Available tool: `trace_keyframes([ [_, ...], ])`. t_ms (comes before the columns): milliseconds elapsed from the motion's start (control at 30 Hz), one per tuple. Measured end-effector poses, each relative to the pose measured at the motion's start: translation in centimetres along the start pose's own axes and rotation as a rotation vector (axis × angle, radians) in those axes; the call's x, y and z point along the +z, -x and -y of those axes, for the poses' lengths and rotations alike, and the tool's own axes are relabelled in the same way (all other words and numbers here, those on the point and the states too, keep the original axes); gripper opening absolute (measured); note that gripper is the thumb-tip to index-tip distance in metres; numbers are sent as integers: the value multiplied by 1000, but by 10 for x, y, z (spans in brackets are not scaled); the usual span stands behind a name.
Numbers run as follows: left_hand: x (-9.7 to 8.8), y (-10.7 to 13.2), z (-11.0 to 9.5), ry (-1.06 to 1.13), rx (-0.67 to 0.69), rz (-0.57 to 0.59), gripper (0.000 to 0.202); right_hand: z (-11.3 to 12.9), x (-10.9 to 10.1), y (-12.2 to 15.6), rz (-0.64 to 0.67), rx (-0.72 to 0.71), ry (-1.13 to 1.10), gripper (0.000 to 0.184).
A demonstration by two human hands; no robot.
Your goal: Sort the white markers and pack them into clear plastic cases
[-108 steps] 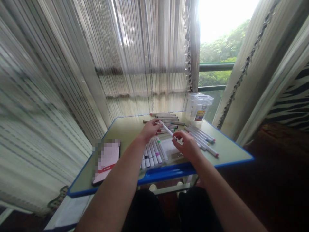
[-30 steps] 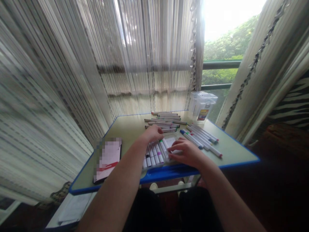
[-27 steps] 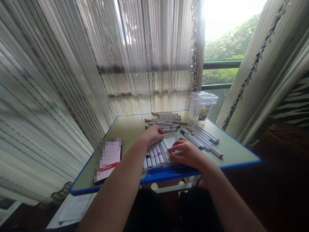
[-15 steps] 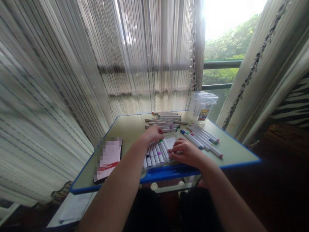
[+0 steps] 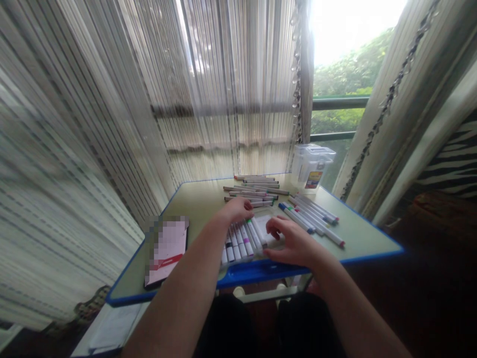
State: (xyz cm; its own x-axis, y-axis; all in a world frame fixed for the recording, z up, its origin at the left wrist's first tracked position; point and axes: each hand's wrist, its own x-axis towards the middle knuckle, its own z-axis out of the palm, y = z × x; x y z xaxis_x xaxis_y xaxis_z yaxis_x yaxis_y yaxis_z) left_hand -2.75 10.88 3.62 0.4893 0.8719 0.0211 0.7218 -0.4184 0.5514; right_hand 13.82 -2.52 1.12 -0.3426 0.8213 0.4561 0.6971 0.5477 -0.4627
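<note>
White markers with coloured bands [image 5: 238, 241] lie side by side in a shallow clear tray [image 5: 274, 226] at the table's near edge. Over their far ends rests my left hand [image 5: 238, 209], its fingers curled down and together; whatever is under the fingertips is hidden. A plain white marker [image 5: 260, 232] is rightmost in the row, just below those fingertips. My right hand [image 5: 292, 242] hovers over the tray's right side, thumb and fingers apart, holding nothing. The right part of the tray shows a pale bottom.
Several loose markers [image 5: 257, 189] are scattered behind the tray, and more markers [image 5: 313, 214] lie to its right. A clear plastic box [image 5: 313, 166] stands at the back right. To the left lies a tablet [image 5: 171, 246]. Curtains [image 5: 223, 89] hang behind the blue-edged table [image 5: 357, 236].
My right hand has let go of the white marker at the row's right end and moved slightly right, its fingers spreading. My left hand stays at the far ends of the markers.
</note>
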Motion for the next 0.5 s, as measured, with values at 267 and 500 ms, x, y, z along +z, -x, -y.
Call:
trace_keyframes([
  [267,-3,-4,1,32,29,1,17,3,5,-3,53,29,65,21],
  [500,-17,2,-5,429,151,-55,32,-5,14,-9,23,12,113,22],
])
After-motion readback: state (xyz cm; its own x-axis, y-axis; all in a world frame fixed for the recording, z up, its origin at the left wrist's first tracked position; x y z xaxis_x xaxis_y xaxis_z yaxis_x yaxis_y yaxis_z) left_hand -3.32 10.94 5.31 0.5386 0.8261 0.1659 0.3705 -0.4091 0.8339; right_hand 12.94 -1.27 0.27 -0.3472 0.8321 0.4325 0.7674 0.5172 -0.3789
